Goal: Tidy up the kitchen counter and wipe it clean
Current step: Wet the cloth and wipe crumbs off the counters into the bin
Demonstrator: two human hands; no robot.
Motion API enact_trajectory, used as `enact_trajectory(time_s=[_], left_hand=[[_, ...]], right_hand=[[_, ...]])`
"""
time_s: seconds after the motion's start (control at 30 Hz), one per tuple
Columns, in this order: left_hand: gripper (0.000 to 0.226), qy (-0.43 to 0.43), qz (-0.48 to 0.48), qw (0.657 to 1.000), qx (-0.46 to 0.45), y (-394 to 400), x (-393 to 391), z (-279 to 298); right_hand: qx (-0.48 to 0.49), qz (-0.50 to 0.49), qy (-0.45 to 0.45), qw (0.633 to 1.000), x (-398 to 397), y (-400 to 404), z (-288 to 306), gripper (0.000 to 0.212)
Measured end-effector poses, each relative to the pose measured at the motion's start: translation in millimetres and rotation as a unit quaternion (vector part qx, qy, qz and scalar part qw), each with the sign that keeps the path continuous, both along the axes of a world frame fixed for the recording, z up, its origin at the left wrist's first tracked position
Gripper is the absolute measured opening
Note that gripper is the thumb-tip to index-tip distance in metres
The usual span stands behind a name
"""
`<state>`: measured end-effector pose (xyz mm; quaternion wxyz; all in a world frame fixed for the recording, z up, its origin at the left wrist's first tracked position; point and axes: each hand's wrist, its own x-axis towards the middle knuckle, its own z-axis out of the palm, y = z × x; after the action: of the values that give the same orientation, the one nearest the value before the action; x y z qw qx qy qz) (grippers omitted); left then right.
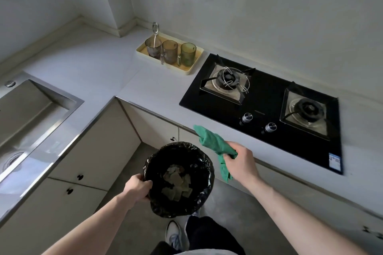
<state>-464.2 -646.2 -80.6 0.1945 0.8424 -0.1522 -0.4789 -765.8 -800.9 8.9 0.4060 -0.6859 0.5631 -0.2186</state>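
My left hand (138, 188) grips the near-left rim of a small bin lined with a black bag (204, 174), held in the air in front of the cabinet corner. Several scraps of paper (176, 184) lie at its bottom. To the right of the bin, my right hand (240, 161) grips a crumpled green cloth (215, 147) just off the front edge of the grey counter (99, 64). One end of the cloth points up toward the counter edge and the other hangs below my hand.
A cream tray (193, 68) with three tinted glass mugs, a spoon in the left one, stands at the back of the counter. A black two-burner hob (267, 99) lies to the right and a steel sink (31, 114) to the left. Cabinet doors run below.
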Motion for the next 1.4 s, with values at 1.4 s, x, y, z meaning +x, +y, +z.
enact_trajectory(time_s=[1.4], left_hand=[[0.012,-0.017,-0.029,0.998,0.043,-45.2,-338.7,20.2]], right_hand=[[-0.037,0.061,0.280,0.957,-383.4,-142.1,-85.6,0.073]])
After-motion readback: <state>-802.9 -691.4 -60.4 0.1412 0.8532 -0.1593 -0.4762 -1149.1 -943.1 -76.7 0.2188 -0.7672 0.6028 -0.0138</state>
